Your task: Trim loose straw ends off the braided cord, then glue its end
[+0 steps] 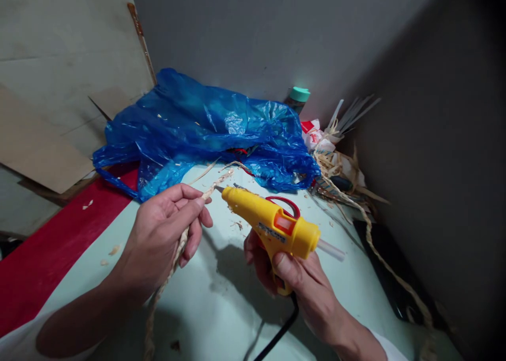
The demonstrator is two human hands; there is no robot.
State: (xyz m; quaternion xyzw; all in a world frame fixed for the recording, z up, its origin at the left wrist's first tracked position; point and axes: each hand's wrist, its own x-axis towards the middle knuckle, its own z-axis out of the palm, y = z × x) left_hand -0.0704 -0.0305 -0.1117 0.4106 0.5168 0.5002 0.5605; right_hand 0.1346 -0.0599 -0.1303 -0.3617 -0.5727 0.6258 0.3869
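A crumpled blue plastic bag [205, 126] lies at the back of the pale green table [221, 319]; a teal-capped bottle [297, 98] stands behind it. Red-handled scissors [285, 203] rest near loose straw strips [336, 166]; a red cloth [51, 250] covers the table's left edge.

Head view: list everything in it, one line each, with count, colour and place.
glue gun: one, yellow, in the right hand, nozzle towards the braid end
braid: one, tan, pinched in the left hand, trailing down off the table
bag: one, blue, crumpled at the back
scissors: one, red handle, behind the gun
bottle: one, teal cap, by the wall
straw scraps: a pile, tan, far right
cord: one, black, below the gun
table: one, pale green
left hand: one
right hand: one
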